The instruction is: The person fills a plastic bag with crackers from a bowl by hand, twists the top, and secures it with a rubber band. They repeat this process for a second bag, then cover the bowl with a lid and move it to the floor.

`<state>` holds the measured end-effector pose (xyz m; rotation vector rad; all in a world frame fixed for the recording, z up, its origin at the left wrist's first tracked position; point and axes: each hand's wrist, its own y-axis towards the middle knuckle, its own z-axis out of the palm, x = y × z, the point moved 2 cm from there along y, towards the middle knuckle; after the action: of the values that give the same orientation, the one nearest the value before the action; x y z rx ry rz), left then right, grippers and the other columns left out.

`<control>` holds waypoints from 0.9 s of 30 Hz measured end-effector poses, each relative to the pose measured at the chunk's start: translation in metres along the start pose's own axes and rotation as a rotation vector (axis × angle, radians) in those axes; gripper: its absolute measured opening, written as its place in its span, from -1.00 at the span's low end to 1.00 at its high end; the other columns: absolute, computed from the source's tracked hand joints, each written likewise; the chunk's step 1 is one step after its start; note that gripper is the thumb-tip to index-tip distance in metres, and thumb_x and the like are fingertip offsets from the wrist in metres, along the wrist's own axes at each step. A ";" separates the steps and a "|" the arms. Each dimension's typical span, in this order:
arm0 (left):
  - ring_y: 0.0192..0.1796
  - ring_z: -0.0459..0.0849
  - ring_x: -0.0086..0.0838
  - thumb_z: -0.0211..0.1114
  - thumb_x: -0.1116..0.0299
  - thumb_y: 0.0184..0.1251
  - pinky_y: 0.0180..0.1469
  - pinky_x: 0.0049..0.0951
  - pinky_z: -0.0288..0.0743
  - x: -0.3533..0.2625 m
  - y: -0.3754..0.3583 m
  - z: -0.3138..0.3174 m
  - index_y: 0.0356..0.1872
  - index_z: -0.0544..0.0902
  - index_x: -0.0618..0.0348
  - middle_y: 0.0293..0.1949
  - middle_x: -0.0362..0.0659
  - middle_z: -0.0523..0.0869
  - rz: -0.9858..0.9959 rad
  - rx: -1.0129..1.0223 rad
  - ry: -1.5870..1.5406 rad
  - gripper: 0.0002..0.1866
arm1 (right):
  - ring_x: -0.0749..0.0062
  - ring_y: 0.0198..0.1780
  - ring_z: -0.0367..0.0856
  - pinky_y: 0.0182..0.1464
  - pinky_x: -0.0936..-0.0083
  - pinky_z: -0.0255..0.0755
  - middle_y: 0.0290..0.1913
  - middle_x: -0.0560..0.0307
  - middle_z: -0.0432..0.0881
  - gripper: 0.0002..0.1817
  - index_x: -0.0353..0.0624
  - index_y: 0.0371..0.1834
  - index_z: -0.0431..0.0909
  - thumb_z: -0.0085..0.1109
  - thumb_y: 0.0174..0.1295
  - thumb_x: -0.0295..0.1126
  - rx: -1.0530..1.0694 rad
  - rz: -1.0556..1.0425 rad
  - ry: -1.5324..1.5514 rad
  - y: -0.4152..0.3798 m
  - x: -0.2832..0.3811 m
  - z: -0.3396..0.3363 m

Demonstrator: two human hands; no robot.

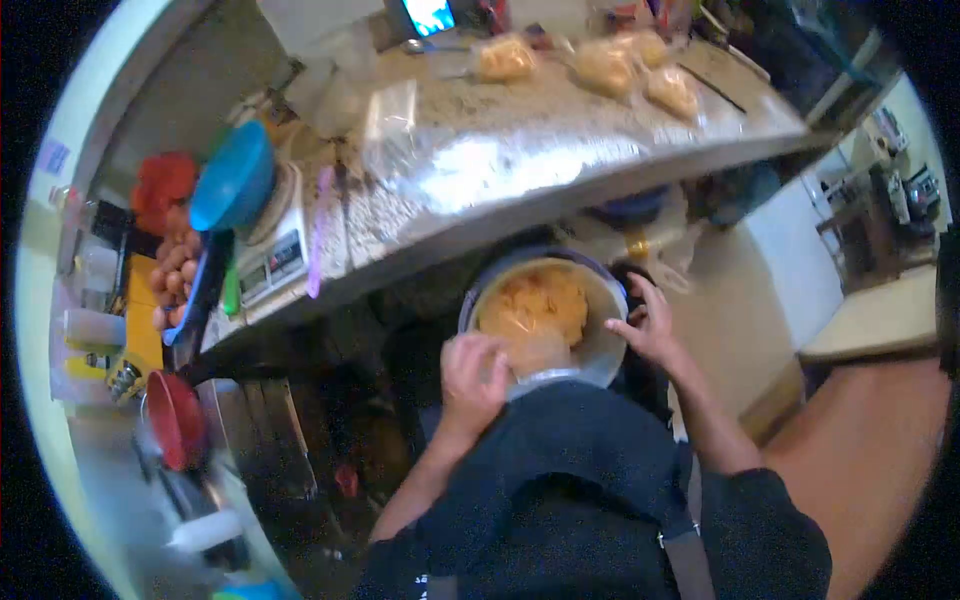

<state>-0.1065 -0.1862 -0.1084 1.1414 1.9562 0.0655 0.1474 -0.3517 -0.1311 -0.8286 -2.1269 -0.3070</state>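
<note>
A round pale bowl (603, 350) sits low in front of my body, below the counter's edge. Inside it lies an orange-yellow crumbly mass (540, 308), with what looks like clear plastic over its near part. My left hand (474, 378) is at the bowl's left near side, fingers bent together at the plastic; what they hold is too small to make out. At the right rim is my right hand (650, 322), its thumb and fingers spread apart, with nothing visible between them.
Bags of orange food (604, 68) lie on the counter (540, 110). To the left are a blue bowl (233, 178), a scale (275, 268), a purple utensil (319, 232), a tray of eggs (175, 268) and a red basin (174, 420). A pale seat or tabletop (880, 312) stands at right.
</note>
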 end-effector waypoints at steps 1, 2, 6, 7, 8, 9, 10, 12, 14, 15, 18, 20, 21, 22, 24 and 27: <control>-0.01 0.55 -0.11 0.32 0.45 0.17 0.09 -0.20 0.42 -0.006 0.000 -0.005 -0.07 0.60 0.22 -0.13 0.02 0.58 -0.049 -0.045 0.038 -0.71 | 0.26 0.06 0.53 0.11 0.22 0.44 0.17 -0.09 0.53 -0.31 -0.13 0.34 0.32 0.35 0.14 -0.23 0.105 0.208 0.143 -0.012 -0.012 0.003; -0.01 0.53 -0.11 0.33 0.46 0.14 0.09 -0.22 0.41 -0.010 0.000 -0.012 -0.05 0.59 0.20 -0.12 0.02 0.55 -0.085 -0.100 0.084 -0.68 | 0.26 0.06 0.53 0.11 0.22 0.44 0.17 -0.09 0.53 -0.31 -0.13 0.34 0.32 0.35 0.14 -0.23 0.113 0.239 0.147 -0.027 -0.023 0.006; 0.14 0.50 -0.23 0.38 0.37 0.20 0.21 -0.26 0.36 0.024 -0.028 -0.003 0.23 0.42 0.23 0.06 0.00 0.51 -0.447 0.154 -0.161 -0.43 | 0.51 0.00 0.57 -0.25 0.47 0.60 0.24 0.07 0.45 -0.30 -0.14 0.47 0.11 0.16 0.25 -0.49 0.198 -0.161 0.295 -0.037 -0.048 0.048; 0.28 0.42 -0.30 0.37 0.33 0.25 0.34 -0.30 0.26 0.031 -0.029 0.007 0.34 0.29 0.30 0.22 0.00 0.46 -0.487 0.140 -0.475 -0.32 | 0.51 -0.07 0.60 -0.31 0.50 0.59 0.19 0.07 0.49 -0.31 -0.14 0.46 0.13 0.10 0.23 -0.53 0.144 -0.205 0.316 -0.031 -0.041 0.049; 0.28 0.42 -0.30 0.37 0.33 0.25 0.34 -0.30 0.26 0.039 -0.033 0.012 0.34 0.29 0.30 0.22 0.00 0.46 -0.479 0.134 -0.472 -0.32 | 0.52 -0.14 0.62 -0.36 0.53 0.58 0.14 0.07 0.52 -0.33 -0.15 0.45 0.14 0.05 0.22 -0.56 0.099 -0.232 0.339 -0.031 -0.035 0.052; 0.32 0.39 -0.31 0.36 0.33 0.26 0.37 -0.30 0.23 0.030 -0.023 0.009 0.36 0.26 0.33 0.26 0.00 0.43 -0.470 0.120 -0.553 -0.30 | 0.52 -0.14 0.62 -0.36 0.53 0.58 0.14 0.07 0.52 -0.33 -0.15 0.45 0.14 0.05 0.22 -0.56 0.100 -0.230 0.341 -0.029 -0.031 0.049; 0.35 0.36 -0.31 0.35 0.33 0.27 0.40 -0.31 0.19 0.026 -0.016 0.007 0.38 0.22 0.35 0.30 0.01 0.40 -0.466 0.106 -0.634 -0.27 | 0.42 0.06 0.55 -0.03 0.46 0.46 0.17 0.01 0.54 -0.36 -0.18 0.41 0.22 0.08 0.20 -0.52 0.182 -0.025 0.430 -0.024 -0.027 0.044; 0.34 0.37 -0.32 0.34 0.33 0.27 0.39 -0.32 0.20 0.030 -0.002 0.006 0.39 0.20 0.37 0.30 0.00 0.41 -0.466 0.071 -0.669 -0.27 | 0.32 0.25 0.48 0.29 0.38 0.34 0.20 -0.04 0.56 -0.39 -0.21 0.37 0.29 0.12 0.19 -0.48 0.266 0.182 0.515 -0.012 -0.007 0.032; 0.34 0.38 -0.30 0.33 0.34 0.28 0.39 -0.31 0.20 0.037 0.012 0.002 0.39 0.21 0.38 0.30 0.02 0.41 -0.498 0.032 -0.627 -0.28 | 0.33 0.18 0.54 0.25 0.37 0.38 0.15 -0.08 0.60 -0.44 -0.24 0.32 0.35 0.07 0.19 -0.48 0.195 0.182 0.446 0.003 0.023 0.020; 0.27 0.45 -0.22 0.34 0.37 0.25 0.34 -0.28 0.28 0.041 0.015 0.000 0.28 0.39 0.34 0.21 0.05 0.49 -0.407 -0.070 -0.355 -0.41 | 0.28 0.17 0.56 0.25 0.35 0.38 0.15 -0.10 0.60 -0.49 -0.25 0.26 0.41 0.06 0.18 -0.46 0.165 0.099 0.431 0.012 0.001 0.032; 0.15 0.55 -0.14 0.37 0.41 0.17 0.24 -0.23 0.39 -0.004 0.055 -0.040 0.07 0.58 0.26 0.04 0.05 0.59 -0.026 -0.175 0.027 -0.59 | 0.18 0.13 0.60 0.22 0.32 0.41 0.09 -0.15 0.62 -0.52 -0.27 0.20 0.46 0.09 0.18 -0.39 0.168 0.115 0.459 0.027 0.011 0.037; -0.02 0.61 -0.10 0.41 0.45 0.06 0.09 -0.22 0.48 -0.022 0.090 -0.062 -0.10 0.63 0.21 -0.11 0.00 0.63 0.287 -0.210 0.045 -0.68 | 0.15 0.09 0.61 0.18 0.31 0.43 0.05 -0.17 0.63 -0.55 -0.28 0.14 0.50 0.10 0.17 -0.35 0.156 0.144 0.396 0.038 0.000 0.041; 0.00 0.60 -0.09 0.43 0.42 0.04 0.12 -0.19 0.46 -0.022 0.111 -0.069 -0.10 0.64 0.20 -0.10 -0.01 0.63 0.386 -0.199 0.086 -0.66 | 0.12 0.05 0.63 0.14 0.30 0.46 0.01 -0.19 0.64 -0.57 -0.30 0.09 0.53 0.12 0.16 -0.32 0.154 0.171 0.327 0.044 -0.005 0.043; 0.12 0.54 -0.01 0.45 0.33 0.05 0.21 -0.10 0.38 -0.025 0.134 -0.078 -0.07 0.65 0.20 0.02 0.07 0.60 0.319 -0.117 0.180 -0.62 | 0.12 0.05 0.63 0.14 0.30 0.46 0.01 -0.19 0.64 -0.57 -0.30 0.09 0.53 0.12 0.16 -0.32 0.154 0.173 0.333 0.048 -0.007 0.045; 0.36 0.30 0.11 0.45 0.12 0.07 0.38 -0.01 0.18 0.010 0.180 -0.079 0.25 0.46 0.14 0.31 0.22 0.36 0.203 -0.137 0.336 -0.30 | 0.38 -0.60 0.64 -0.58 0.49 0.58 -0.43 -0.04 0.64 -0.51 -0.34 0.24 0.29 -0.02 0.21 -0.48 0.169 0.055 0.349 0.057 -0.005 0.044; 0.46 0.13 0.11 0.47 -0.05 0.02 0.44 -0.01 0.10 0.027 0.237 -0.090 0.41 0.28 0.11 0.42 0.26 0.18 0.035 -0.037 0.479 -0.07 | 0.40 -0.61 0.62 -0.57 0.49 0.58 -0.51 0.02 0.61 -0.45 -0.31 0.31 0.25 0.00 0.21 -0.46 0.178 0.092 0.393 0.070 -0.003 0.045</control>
<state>-0.0102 0.0026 0.0333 1.2145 2.3380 0.4266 0.1675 -0.2786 -0.1664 -0.6952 -1.7171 -0.2082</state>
